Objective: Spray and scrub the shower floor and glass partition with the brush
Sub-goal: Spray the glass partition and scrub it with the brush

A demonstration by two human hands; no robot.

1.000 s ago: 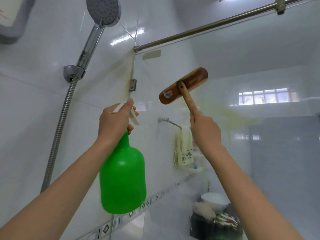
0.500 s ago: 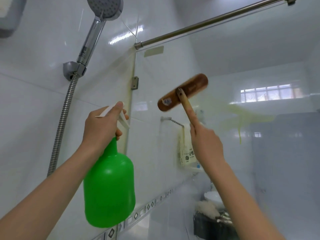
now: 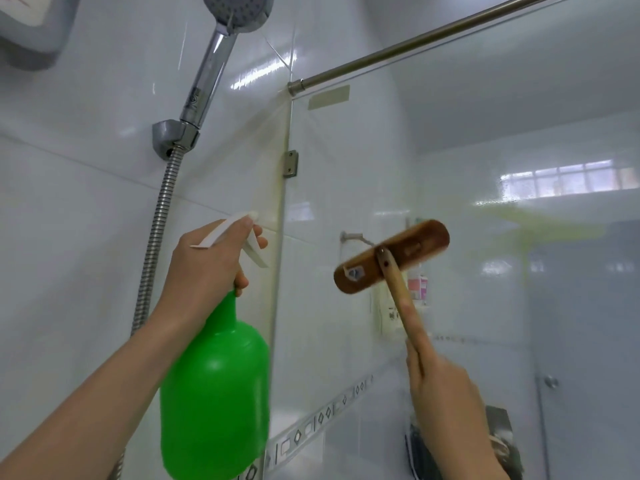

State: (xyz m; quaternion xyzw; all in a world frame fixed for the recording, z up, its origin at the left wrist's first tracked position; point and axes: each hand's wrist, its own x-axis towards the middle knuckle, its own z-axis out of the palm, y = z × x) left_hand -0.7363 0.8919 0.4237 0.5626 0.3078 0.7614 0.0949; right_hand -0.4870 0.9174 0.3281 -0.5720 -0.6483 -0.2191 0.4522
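At left, the left hand (image 3: 207, 261) gripped the green spray bottle (image 3: 214, 393) at its neck, one finger over the trigger; it probably hung heavy. Further right, the stiff wooden brush (image 3: 391, 256) faced the glass partition (image 3: 467, 150), with the right hand (image 3: 446, 389) wrapped low on its handle, likely slippery when wet.

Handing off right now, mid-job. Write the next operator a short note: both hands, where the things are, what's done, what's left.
Left hand grips the green spray bottle by its trigger head, held up near the wall edge of the glass partition.
Right hand holds the brush by its handle, head raised at the glass; contact unclear.
Done: yellowish spray streaks on the glass, upper right.
Left: scrub those streaks; floor is out of view, unchecked.
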